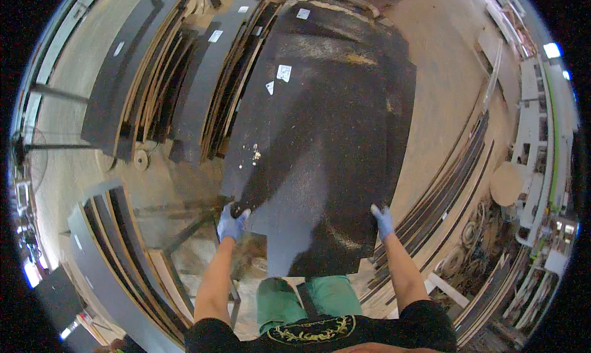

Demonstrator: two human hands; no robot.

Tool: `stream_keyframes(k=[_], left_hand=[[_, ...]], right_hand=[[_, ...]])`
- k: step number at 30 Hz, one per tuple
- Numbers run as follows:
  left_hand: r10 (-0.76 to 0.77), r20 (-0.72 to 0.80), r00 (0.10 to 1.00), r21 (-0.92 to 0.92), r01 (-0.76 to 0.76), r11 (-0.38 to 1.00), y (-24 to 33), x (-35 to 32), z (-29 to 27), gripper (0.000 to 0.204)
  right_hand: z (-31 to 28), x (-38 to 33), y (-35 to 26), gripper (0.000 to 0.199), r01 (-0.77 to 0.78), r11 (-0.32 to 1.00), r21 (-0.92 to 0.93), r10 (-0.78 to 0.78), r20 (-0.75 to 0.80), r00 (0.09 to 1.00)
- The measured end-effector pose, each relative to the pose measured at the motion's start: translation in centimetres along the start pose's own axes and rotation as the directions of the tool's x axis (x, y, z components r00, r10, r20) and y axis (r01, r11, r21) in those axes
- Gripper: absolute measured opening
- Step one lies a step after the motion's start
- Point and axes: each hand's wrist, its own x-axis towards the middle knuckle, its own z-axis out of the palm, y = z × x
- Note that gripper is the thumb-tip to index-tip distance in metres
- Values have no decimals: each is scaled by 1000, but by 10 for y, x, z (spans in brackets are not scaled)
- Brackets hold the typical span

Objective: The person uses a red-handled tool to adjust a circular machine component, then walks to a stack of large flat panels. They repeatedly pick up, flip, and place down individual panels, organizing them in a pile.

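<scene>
Dark, dusty panel [320, 131] lies flat in front of me, centre of the shop, stretching far. My left hand [231, 223] grips its near-left corner, right hand [383, 220] the near-right edge, both gloved, spread wide prob. to balance it. Panel stacks [148, 76] lean far left.

I have one view only, from the head camera, so nothing overlaps with a second view. It looks steeply down from above my chest, facing forward across the large dark board [320, 137] I hold at its near edge. My left hand [231, 223] and right hand [383, 220] sit low in the picture, fairly near the lens, with both forearms rising from the bottom edge. The fisheye bends the stacked panels [154, 76] on the left and the machine [542, 156] at the right rim; out there the detail is probably too warped and small to trust.
</scene>
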Motion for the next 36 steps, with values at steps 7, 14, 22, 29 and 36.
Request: stream_keyframes(k=[7, 14, 22, 29, 36], left_hand=[[6, -122, 993, -91, -18, 996, 12, -50, -64, 78], [-85, -144, 986, 55, 93, 994, -37, -154, -143, 77], [-134, -256, 957, -120, 106, 987, -90, -229, -141, 71], [-275, -485, 830, -281, 150, 948, -157, -341, -153, 65], [-404, -739, 538, -517, -70, 853, -247, -438, -155, 50]], right_hand=[[63, -97, -100, 69, -123, 991, 43, 127, -93, 988], [43, -188, -17, 67, -182, 977, 109, 186, -29, 982], [39, -244, -71, 58, -134, 982, 132, 140, -37, 989], [76, -329, -143, 60, 47, 994, 96, -62, 159, 985], [163, -386, -176, 61, 278, 958, 74, -284, 402, 871]])
